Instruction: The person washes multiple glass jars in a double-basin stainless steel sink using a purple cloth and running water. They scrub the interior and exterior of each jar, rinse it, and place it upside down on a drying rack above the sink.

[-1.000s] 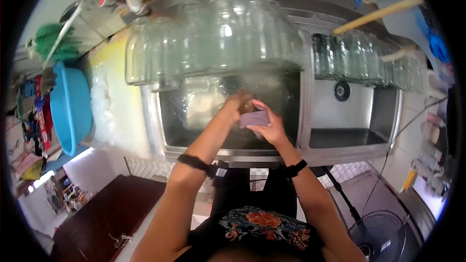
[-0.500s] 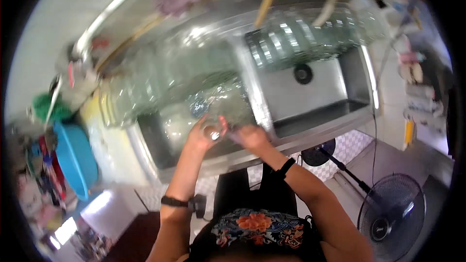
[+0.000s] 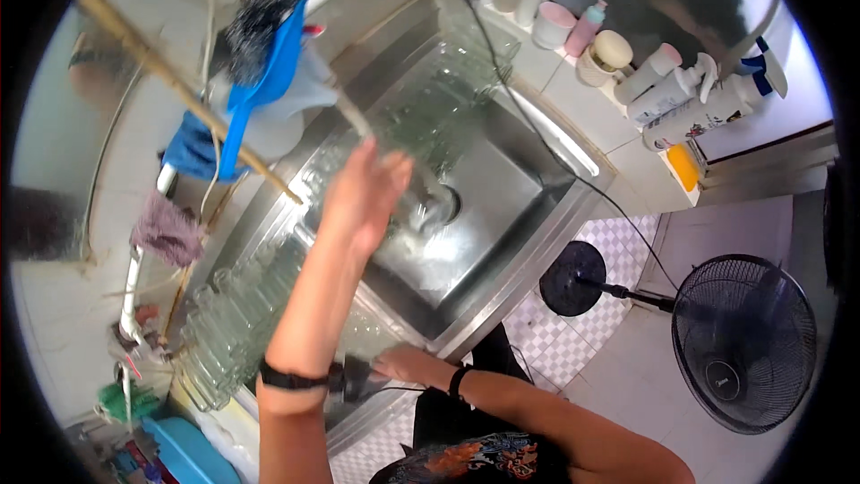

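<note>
My left hand (image 3: 365,197) reaches over the right-hand sink basin (image 3: 515,161), blurred by motion, with its fingers curled. At its inner side is a clear glass jar (image 3: 434,213), smeared and close to the dark drain; the hand appears to hold it. The fingertips are just below the end of a pale stick-like piece (image 3: 351,115). Low at the sink's front edge, my right hand (image 3: 408,366) is over the left basin, its fingers partly hidden beside my left wristband. Clear glass jars (image 3: 237,314) stand packed along the left basin, and more glassware (image 3: 430,108) lines the right basin's back.
A blue dustpan-like tool (image 3: 269,81) and a wooden stick (image 3: 179,90) hang over the sink's back left. Bottles and tubs (image 3: 609,54) line the ledge at right. A black cable (image 3: 537,130) crosses the basin. A fan (image 3: 743,341) stands on the floor at right.
The view has swung right. My left hand has gone from the left basin across to the right one with the glass jar. My right hand is apart from it, near the front edge.
</note>
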A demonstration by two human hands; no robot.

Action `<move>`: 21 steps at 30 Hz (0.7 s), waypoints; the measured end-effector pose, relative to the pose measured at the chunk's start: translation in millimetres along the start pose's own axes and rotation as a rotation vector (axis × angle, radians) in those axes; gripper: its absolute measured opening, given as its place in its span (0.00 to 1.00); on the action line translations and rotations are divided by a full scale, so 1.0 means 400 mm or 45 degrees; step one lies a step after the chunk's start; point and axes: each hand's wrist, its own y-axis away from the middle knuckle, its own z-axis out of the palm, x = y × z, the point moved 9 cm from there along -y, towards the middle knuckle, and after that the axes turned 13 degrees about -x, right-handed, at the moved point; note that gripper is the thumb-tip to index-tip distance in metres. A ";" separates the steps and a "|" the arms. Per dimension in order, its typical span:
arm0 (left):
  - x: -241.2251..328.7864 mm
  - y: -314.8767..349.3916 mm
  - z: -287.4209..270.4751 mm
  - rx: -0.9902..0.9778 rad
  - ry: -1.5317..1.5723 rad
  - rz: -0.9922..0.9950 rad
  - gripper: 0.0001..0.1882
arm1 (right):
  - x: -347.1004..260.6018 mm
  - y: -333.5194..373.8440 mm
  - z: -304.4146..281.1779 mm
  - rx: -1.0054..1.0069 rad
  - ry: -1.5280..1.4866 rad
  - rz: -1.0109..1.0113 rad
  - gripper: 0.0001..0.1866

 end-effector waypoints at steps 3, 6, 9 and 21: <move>0.070 -0.252 0.139 -0.028 -0.262 0.022 0.22 | 0.007 -0.007 0.049 0.365 0.082 -0.141 0.08; 0.065 -0.480 0.178 0.070 -0.470 0.015 0.19 | -0.013 -0.023 0.056 0.147 0.294 -0.183 0.08; 0.073 -0.632 0.175 0.273 -0.408 0.144 0.17 | -0.003 -0.023 0.045 0.323 -0.017 -0.199 0.03; 0.035 -0.788 0.103 0.356 -0.394 0.275 0.21 | -0.025 0.011 0.008 0.185 0.310 -0.177 0.07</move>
